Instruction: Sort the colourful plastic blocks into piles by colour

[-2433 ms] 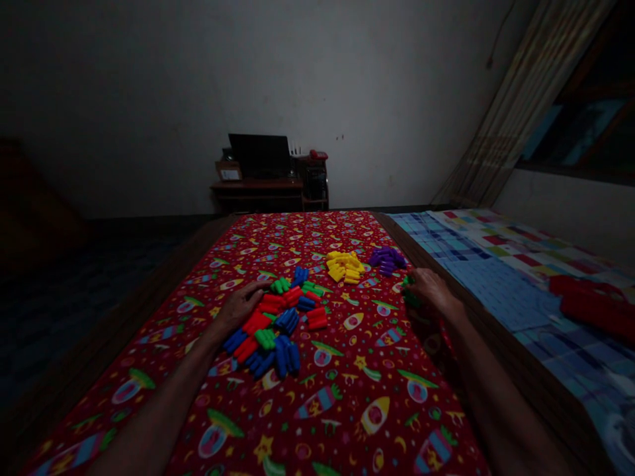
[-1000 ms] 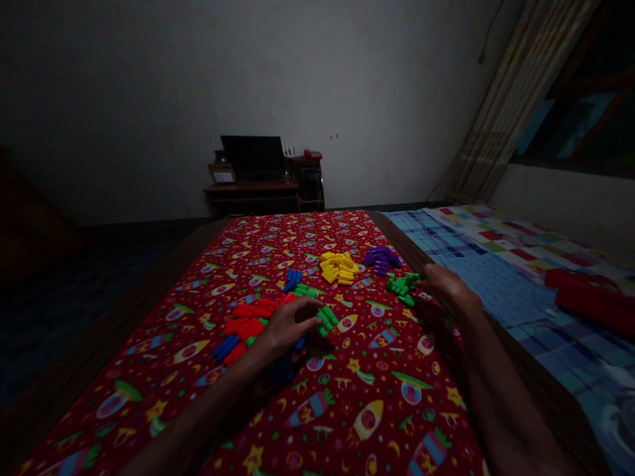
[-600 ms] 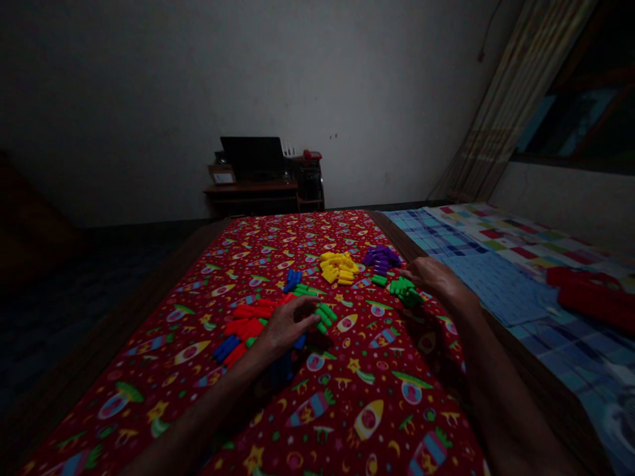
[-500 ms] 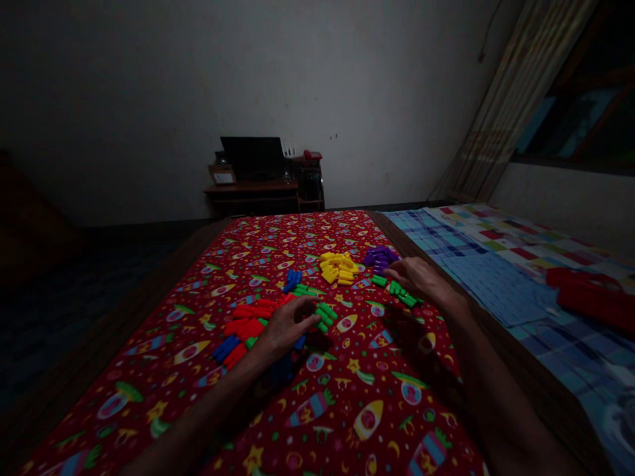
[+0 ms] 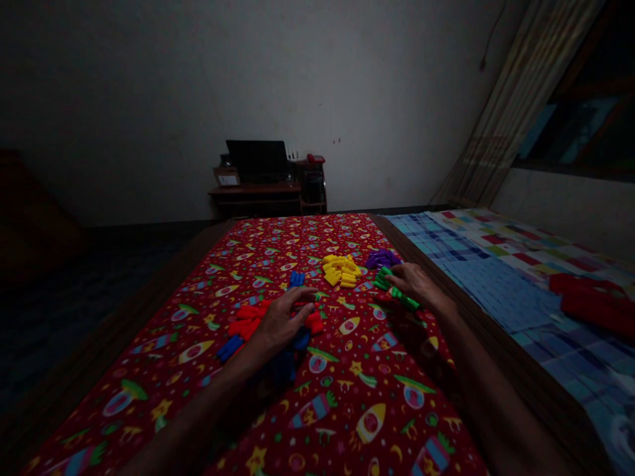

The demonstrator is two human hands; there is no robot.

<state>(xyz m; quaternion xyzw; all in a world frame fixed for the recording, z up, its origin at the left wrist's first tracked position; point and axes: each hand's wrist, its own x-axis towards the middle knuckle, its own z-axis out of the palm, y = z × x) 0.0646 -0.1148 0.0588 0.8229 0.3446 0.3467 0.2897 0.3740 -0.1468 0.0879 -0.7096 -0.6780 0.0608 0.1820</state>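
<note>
My left hand (image 5: 284, 322) hovers over a pile of red plastic pieces (image 5: 248, 317), fingers stretched and thumb apart, holding nothing that I can see. Blue pieces lie around it: some beyond the fingers (image 5: 296, 279), some left of the red pile (image 5: 229, 348), others in shadow beneath the hand. My right hand (image 5: 421, 285) bends its fingers down onto small green plastic pieces (image 5: 383, 278), its fingertips closed around them. More green pieces (image 5: 405, 299) lie below that hand. Purple pieces (image 5: 381, 258) sit just beyond it, and a yellow pile (image 5: 341, 270) is to its left.
A red cloth (image 5: 367, 370) with a rocket print covers the surface. To the right is a bed with blue checked bedding (image 5: 496, 291) and a red bundle (image 5: 595, 301). A desk (image 5: 255, 190) with a monitor (image 5: 256, 160) stands against the wall.
The green pieces beside my left hand are gone from there, and more green shows under my right fingertips. A red piece now shows by my left thumb. The view has shifted slightly.
</note>
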